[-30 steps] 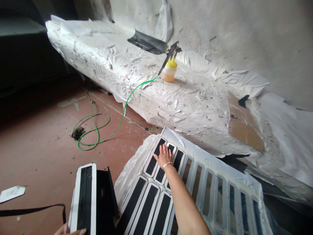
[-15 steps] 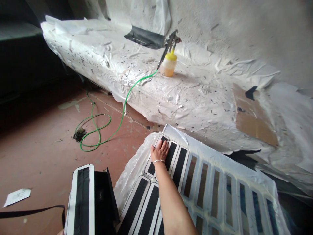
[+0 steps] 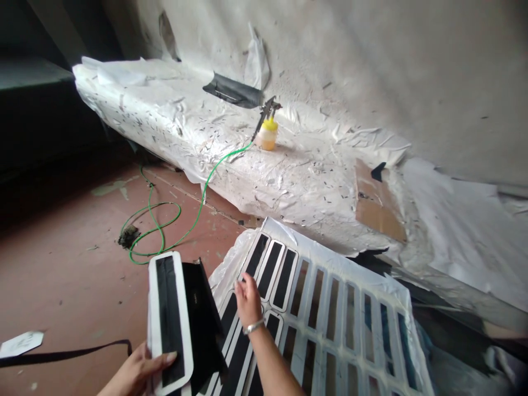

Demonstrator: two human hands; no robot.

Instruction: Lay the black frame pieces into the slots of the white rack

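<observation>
My left hand [image 3: 138,371] is low at the left and grips a long white-edged black strip [image 3: 168,324] by its lower end, with a matt black sheet [image 3: 202,324] folded behind it. My right hand [image 3: 248,300] has curled fingers and hangs over the left part of a white slatted panel [image 3: 330,263], close to its black-filled slots. I cannot tell whether those fingers touch the panel. The panel lies tilted on clear plastic sheeting [image 3: 229,264], and its lower end runs out of view.
A yellow-capped spray gun [image 3: 268,129] stands on a bench draped in speckled white paper [image 3: 165,137]. A green air hose [image 3: 154,220] loops down onto the reddish floor [image 3: 74,286]. Cardboard [image 3: 377,201] lies on the paper. A black strap [image 3: 61,352] and a paper scrap [image 3: 20,344] lie at lower left.
My right hand has lifted off the black strips and curled. My left hand has raised the white-edged strip into full view. The whole scene sits further from the camera.
</observation>
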